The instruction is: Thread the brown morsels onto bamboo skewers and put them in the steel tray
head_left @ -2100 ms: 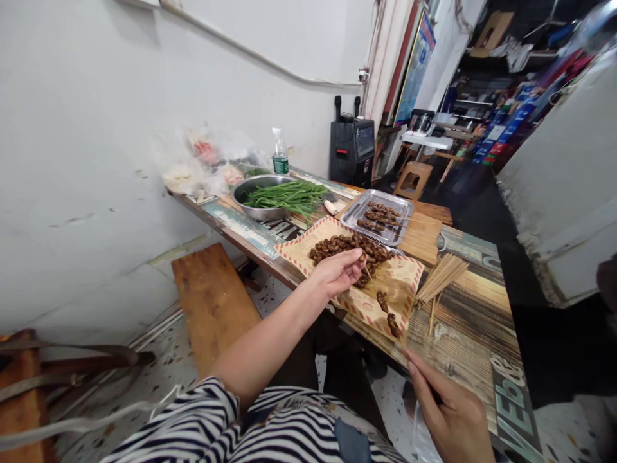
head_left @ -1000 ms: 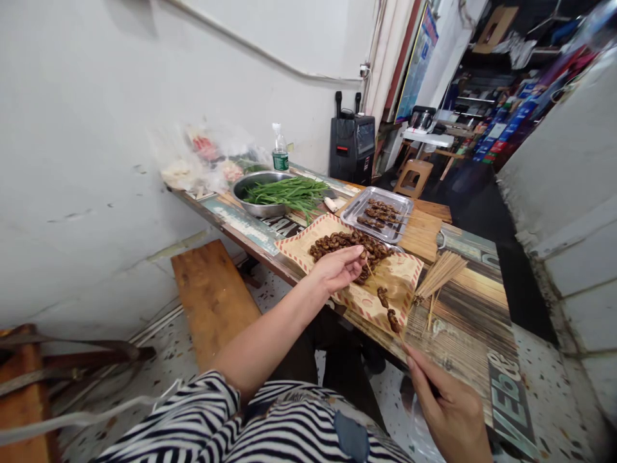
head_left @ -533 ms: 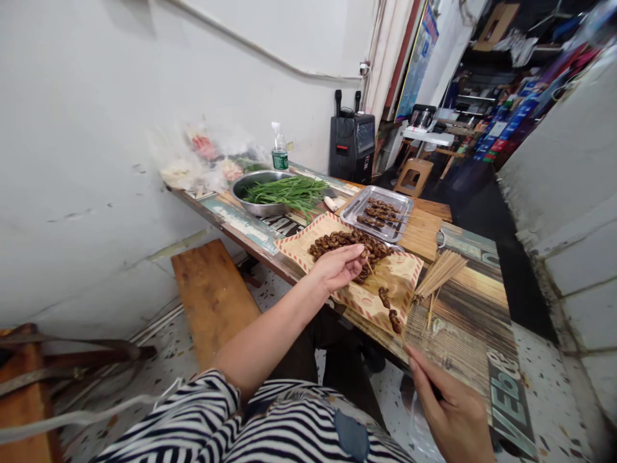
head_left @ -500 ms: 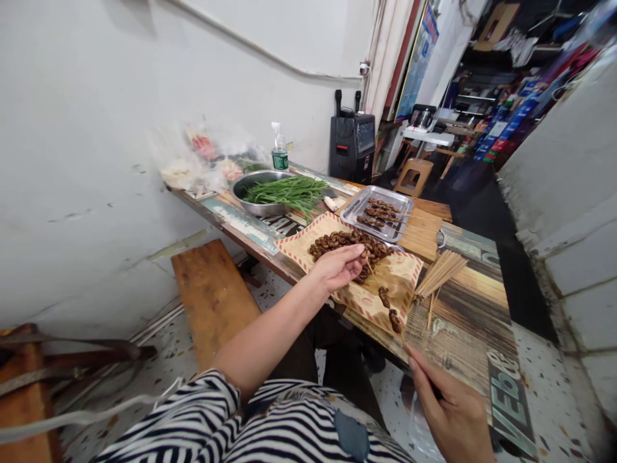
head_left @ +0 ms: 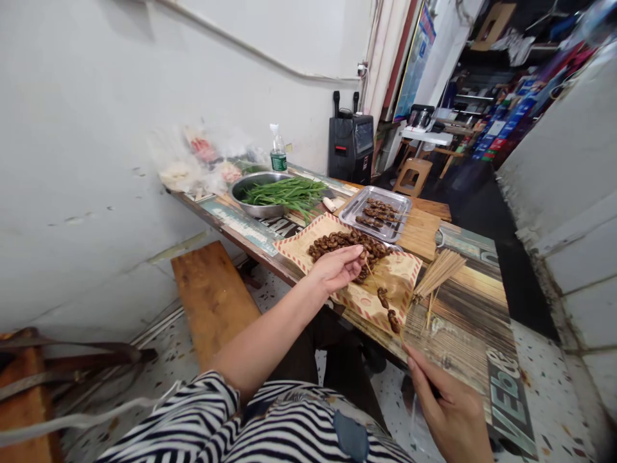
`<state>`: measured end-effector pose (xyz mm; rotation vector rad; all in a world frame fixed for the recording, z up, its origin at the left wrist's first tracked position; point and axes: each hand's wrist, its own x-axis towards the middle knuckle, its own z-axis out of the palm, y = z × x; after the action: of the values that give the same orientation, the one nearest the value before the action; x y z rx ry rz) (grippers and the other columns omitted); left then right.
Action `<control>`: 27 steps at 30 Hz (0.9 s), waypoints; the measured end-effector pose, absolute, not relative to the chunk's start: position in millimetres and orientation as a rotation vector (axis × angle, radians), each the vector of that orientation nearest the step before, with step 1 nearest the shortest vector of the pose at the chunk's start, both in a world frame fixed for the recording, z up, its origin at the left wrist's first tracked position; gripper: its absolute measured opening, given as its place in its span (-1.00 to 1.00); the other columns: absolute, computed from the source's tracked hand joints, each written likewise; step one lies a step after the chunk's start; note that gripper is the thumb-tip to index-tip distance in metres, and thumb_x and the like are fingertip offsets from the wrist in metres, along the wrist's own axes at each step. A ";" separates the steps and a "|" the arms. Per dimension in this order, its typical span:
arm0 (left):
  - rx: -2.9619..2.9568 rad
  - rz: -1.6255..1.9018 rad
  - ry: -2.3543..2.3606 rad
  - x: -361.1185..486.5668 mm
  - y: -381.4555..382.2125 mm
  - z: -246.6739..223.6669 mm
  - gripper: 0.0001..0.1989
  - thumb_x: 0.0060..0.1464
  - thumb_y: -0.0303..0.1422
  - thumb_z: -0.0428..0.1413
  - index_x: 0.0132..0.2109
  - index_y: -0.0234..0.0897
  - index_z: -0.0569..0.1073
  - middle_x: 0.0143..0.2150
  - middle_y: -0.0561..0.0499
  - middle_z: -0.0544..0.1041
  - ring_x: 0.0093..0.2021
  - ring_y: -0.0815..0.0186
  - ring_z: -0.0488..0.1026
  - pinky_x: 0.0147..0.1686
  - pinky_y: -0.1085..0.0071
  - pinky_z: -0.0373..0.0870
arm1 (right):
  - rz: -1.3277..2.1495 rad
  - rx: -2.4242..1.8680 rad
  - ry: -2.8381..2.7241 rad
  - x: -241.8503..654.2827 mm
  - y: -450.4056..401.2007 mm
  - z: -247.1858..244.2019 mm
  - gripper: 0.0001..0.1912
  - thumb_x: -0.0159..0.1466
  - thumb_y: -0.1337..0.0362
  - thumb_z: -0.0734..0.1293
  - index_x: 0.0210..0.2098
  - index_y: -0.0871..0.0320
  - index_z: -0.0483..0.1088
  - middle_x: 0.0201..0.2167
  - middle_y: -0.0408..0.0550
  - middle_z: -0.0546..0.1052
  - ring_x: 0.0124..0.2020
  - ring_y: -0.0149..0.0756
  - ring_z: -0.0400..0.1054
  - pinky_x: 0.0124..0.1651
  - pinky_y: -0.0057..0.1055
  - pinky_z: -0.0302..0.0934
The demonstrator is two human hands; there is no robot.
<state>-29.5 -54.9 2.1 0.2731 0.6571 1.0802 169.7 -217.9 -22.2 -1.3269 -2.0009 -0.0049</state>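
Observation:
My right hand (head_left: 450,405) grips the lower end of a thin bamboo skewer (head_left: 372,275), which slants up and away to the left. Two dark brown meat pieces (head_left: 393,320) are threaded on it, a little apart. At the skewer's far tip, my left hand (head_left: 341,267) pinches another small brown piece (head_left: 363,254), mostly hidden by the fingers. Just behind that hand, a heap of glossy brown meat pieces (head_left: 332,243) lies on printed paper (head_left: 354,296) with a striped border.
Loose bamboo skewers (head_left: 441,271) lie right of the paper. Behind it, a metal tray (head_left: 351,213) holds several filled skewers, beside a wooden board (head_left: 420,238). A steel bowl (head_left: 263,209) of green stalks, a bottle (head_left: 278,151) and plastic bags (head_left: 180,167) stand farther left.
Almost nothing differs. Both hands keep their hold on the skewer and the piece at its tip, while the whole view shifts very slightly.

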 end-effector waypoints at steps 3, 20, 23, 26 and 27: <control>0.275 1.077 0.653 -29.3 -54.9 1.4 -0.92 0.00 -0.59 0.05 -0.37 -0.43 0.43 -0.43 -0.07 0.47 -0.49 0.47 0.40 -0.61 0.67 0.29 | 0.012 -1.332 -1.991 169.8 -218.0 -24.0 -0.74 0.21 0.33 0.23 -0.15 0.19 0.46 -0.26 -0.05 0.56 -0.29 -0.36 0.48 -0.20 -0.59 0.35; 0.294 1.072 0.640 -27.7 -54.8 -1.7 -0.93 0.00 -0.58 0.06 -0.37 -0.42 0.44 -0.44 -0.06 0.46 -0.47 0.48 0.40 -0.59 0.68 0.29 | 0.000 -1.355 -2.002 168.4 -222.1 -19.9 -0.75 0.21 0.34 0.24 -0.15 0.22 0.45 -0.27 -0.05 0.56 -0.30 -0.37 0.48 -0.23 -0.63 0.35; 0.305 1.069 0.628 -27.2 -54.4 -2.9 -0.93 -0.01 -0.58 0.07 -0.37 -0.43 0.44 -0.43 -0.06 0.46 -0.48 0.49 0.39 -0.59 0.68 0.29 | 0.006 -1.354 -2.010 170.2 -222.4 -22.6 -0.74 0.21 0.33 0.23 -0.14 0.22 0.45 -0.25 -0.05 0.56 -0.29 -0.36 0.48 -0.21 -0.61 0.35; 0.298 1.065 0.625 -26.6 -54.2 -3.4 -0.92 0.00 -0.59 0.05 -0.37 -0.43 0.44 -0.44 -0.06 0.46 -0.48 0.49 0.39 -0.60 0.69 0.28 | 0.000 -1.356 -2.008 170.6 -223.1 -21.7 -0.74 0.22 0.32 0.22 -0.13 0.19 0.45 -0.25 -0.06 0.56 -0.30 -0.35 0.48 -0.21 -0.59 0.36; 0.294 1.064 0.627 -26.3 -54.2 -3.3 -0.92 0.00 -0.59 0.05 -0.37 -0.43 0.43 -0.44 -0.06 0.46 -0.48 0.49 0.39 -0.60 0.69 0.28 | -0.001 -1.358 -2.008 170.5 -223.3 -20.7 -0.73 0.22 0.32 0.22 -0.13 0.18 0.45 -0.25 -0.07 0.56 -0.31 -0.35 0.48 -0.22 -0.58 0.36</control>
<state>-26.3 -54.2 -3.3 0.2941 0.6271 1.0639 170.5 -223.3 -20.7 -1.3581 -2.0085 -0.0010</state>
